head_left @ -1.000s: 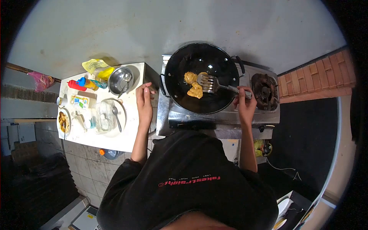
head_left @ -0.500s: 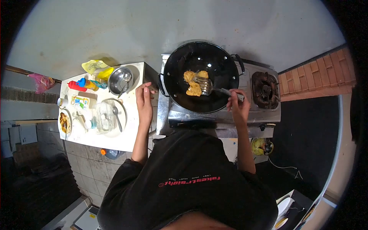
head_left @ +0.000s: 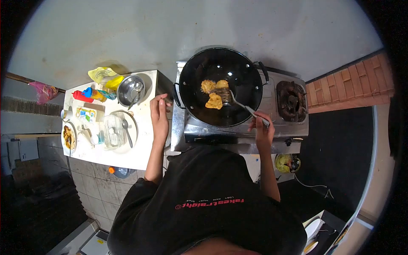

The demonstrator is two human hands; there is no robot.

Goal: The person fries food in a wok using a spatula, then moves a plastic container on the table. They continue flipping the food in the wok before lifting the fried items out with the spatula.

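Spatula [head_left: 248, 109] in the wok [head_left: 244, 80], by the golden lumps [head_left: 213, 101].
Right hand [head_left: 263, 127] grips it; left hand [head_left: 159, 112] hangs loose, with nothing I can see in it, just left of the wok. I'd slide the spatula low and gently. It slants long-ways from the wok's near right edge to the middle, head pointing left and away.
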